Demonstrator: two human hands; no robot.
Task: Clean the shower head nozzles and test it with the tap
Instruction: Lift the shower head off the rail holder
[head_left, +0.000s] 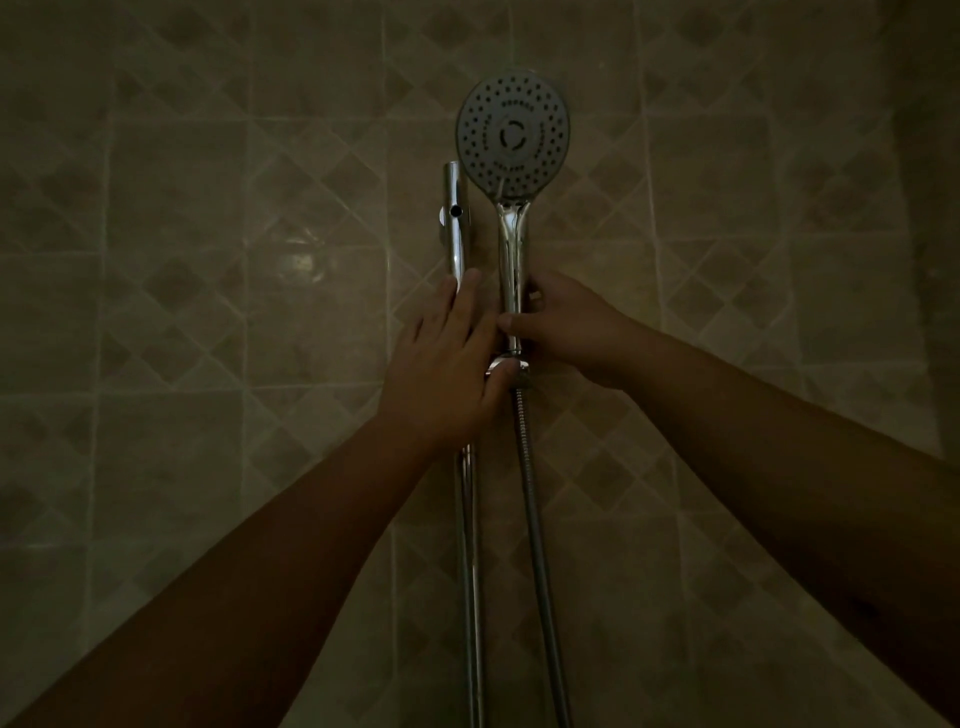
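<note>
shower head (512, 135) upper centre, handle upright in holder | right hand (571, 325) grasps handle, head straight above | left hand (447, 364) flat, released, on rail (456, 223) beside holder

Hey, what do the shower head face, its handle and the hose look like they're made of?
Shower head face: matte grey, probably plastic, with dark nozzle dots.
Handle: mirror-bright, chrome-finished; metal or plated plastic, can't tell.
Hose: ribbed, silvery, likely coiled metal.

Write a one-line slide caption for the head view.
Right hand grips the shower head handle while left hand steadies its holder on the chrome rail.
</note>
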